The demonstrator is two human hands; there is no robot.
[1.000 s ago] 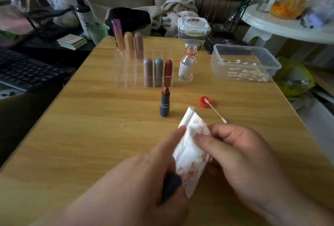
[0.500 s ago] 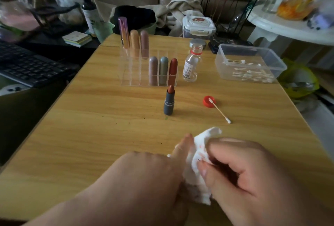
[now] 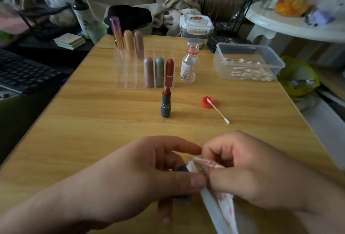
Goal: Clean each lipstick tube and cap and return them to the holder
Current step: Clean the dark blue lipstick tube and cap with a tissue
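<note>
Near front of table (image 3: 74, 131), L hand (image 3: 130, 174) grips dark cap (image 3: 183, 168); R hand (image 3: 252, 174) pinches tissue (image 3: 224, 209) (red-stained).

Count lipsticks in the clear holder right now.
6. Back row: purple tube, orange tube, mauve tube. Front row: pink tube, grey-green tube, red tube. An uncapped lipstick stands outside, on the table before the holder. None seem hidden.

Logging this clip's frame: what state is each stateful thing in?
Lipstick tube: upright, uncapped, bullet showing.
Cap: off, gripped by left hand.
Tissue: red-stained, pinched by right hand.
Bottle: upright, open; red lid off, on table.
Holder: six capped lipsticks, some slots empty.
Swab box: open.
</note>
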